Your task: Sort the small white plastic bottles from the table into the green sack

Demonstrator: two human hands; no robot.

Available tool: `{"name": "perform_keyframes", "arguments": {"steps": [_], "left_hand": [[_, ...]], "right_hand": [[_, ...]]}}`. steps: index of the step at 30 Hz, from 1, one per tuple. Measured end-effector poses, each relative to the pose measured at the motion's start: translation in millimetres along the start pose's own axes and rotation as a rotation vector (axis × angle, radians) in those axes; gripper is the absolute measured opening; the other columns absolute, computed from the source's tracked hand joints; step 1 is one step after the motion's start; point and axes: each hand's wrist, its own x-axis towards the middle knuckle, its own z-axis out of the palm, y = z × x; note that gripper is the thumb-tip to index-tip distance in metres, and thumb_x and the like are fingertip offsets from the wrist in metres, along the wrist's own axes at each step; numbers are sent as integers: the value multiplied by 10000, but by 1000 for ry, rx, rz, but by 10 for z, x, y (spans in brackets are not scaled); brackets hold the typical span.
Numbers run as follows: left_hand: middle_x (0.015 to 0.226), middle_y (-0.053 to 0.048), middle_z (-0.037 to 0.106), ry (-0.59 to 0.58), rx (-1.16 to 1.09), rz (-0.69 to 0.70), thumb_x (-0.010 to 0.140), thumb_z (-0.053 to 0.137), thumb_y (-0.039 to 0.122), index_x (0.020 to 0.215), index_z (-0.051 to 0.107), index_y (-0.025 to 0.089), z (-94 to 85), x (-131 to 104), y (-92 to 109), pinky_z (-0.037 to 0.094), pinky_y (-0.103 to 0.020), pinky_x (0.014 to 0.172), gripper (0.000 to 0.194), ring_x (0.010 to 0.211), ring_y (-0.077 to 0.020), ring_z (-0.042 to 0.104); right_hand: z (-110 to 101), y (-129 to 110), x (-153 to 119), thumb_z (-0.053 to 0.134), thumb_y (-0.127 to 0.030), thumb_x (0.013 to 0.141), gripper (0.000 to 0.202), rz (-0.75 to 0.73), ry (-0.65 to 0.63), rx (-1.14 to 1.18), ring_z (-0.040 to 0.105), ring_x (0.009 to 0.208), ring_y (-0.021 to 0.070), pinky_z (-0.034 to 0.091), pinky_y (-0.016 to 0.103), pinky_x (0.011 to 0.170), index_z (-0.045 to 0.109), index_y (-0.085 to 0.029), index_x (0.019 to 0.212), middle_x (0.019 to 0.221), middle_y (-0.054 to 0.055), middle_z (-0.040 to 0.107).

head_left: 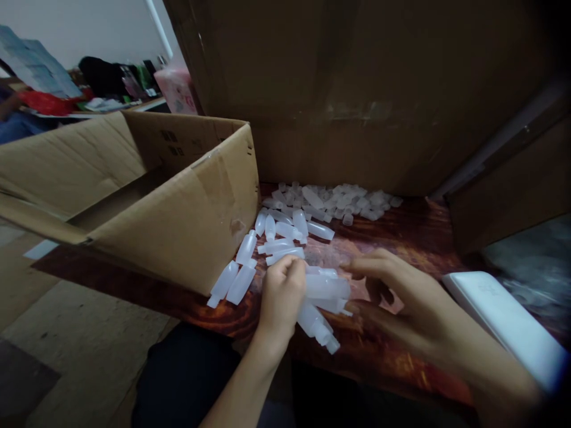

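Note:
My left hand (282, 292) is closed around a translucent white plastic bottle (329, 287) that sticks out to the right of the fist. Another small bottle (317, 327) slants down toward the table's front edge, just under that hand; whether the fingers touch it I cannot tell. To the right, my right hand (395, 288) is slightly blurred, its thumb and fingers apart around a gap, close to the bottle ends. Several loose bottles (241, 284) lie on the dark red wooden table (401, 356) left of and beyond my left hand.
An open cardboard box (214, 202) stands at the left. Small white translucent pieces (352, 199) are heaped at the back, against a large cardboard box (357, 89). At the right are a white rounded device (499, 321) and a clear plastic bag (535, 273).

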Motion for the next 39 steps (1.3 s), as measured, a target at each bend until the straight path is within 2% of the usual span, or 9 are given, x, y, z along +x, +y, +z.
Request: {"name": "perform_keyframes", "arguments": {"steps": [5, 10, 16, 20, 22, 25, 28, 31, 39], "left_hand": [[575, 29, 430, -3, -18, -1, 789, 467, 257, 606, 504, 185, 11, 9, 7, 286, -239, 510, 201, 565, -118, 393], [563, 30, 424, 30, -13, -1, 785, 469, 255, 600, 510, 186, 22, 32, -6, 283, -240, 509, 202, 564, -120, 390], [592, 28, 446, 104, -55, 24, 786, 488, 263, 621, 523, 188, 31, 54, -57, 291, -241, 522, 184, 590, -126, 400], [611, 34, 448, 139, -99, 68, 797, 485, 277, 627, 504, 194, 59, 43, -71, 280, -241, 521, 189, 594, -124, 385], [619, 38, 442, 143, -129, 78, 801, 484, 281, 634, 501, 197, 79, 35, -68, 279, -240, 524, 188, 595, -123, 379], [618, 42, 441, 161, -176, 68, 807, 477, 295, 632, 487, 202, 103, 28, -38, 279, -240, 524, 199, 590, -125, 382], [606, 38, 458, 181, -169, 38, 808, 452, 294, 617, 478, 205, 109, 18, 26, 300, -244, 534, 212, 588, -133, 398], [585, 41, 440, 204, -116, 43, 804, 438, 270, 603, 453, 210, 110, -3, 70, 302, -247, 542, 210, 588, -136, 384], [624, 39, 461, 189, -261, 80, 829, 432, 267, 638, 464, 210, 190, -65, 46, 331, -244, 581, 201, 623, -136, 406]], "right_hand": [[-4, -5, -12, 535, -255, 955, 80, 31, 55, -48, 503, 545, 105, 377, 218, 505, 582, -202, 919, 670, -22, 552], [63, -4, -9, 523, -165, 943, 227, -32, -73, 14, 563, 810, 138, 461, 226, 680, 499, -211, 1164, 999, 50, 587], [335, 33, 20, 480, -170, 958, 128, -76, 73, -105, 520, 738, 173, 442, 281, 633, 486, -166, 1086, 848, 46, 538], [529, 35, 26, 444, -178, 966, 213, -38, 243, -66, 516, 779, 181, 466, 301, 675, 462, -175, 1179, 895, 55, 521], [586, -3, 30, 398, -273, 992, 277, -1, 296, -13, 526, 976, 226, 477, 384, 824, 445, -190, 1252, 1071, 107, 521], [627, -78, 44, 246, -535, 996, 514, 19, 317, 126, 365, 1300, 304, 326, 545, 1054, 385, -211, 1370, 1375, 149, 396], [669, -105, 68, 310, -683, 921, 686, -39, 352, 182, 303, 1364, 331, 284, 575, 1087, 327, -221, 1427, 1453, 152, 334], [725, -72, 98, 483, -616, 895, 619, -97, 421, 143, 434, 1269, 318, 388, 537, 1022, 416, -220, 1366, 1353, 151, 452], [723, -97, 227, 456, -298, 942, 230, -56, 570, 179, 608, 1027, 252, 485, 470, 897, 619, -211, 1078, 1048, 92, 659]]}}
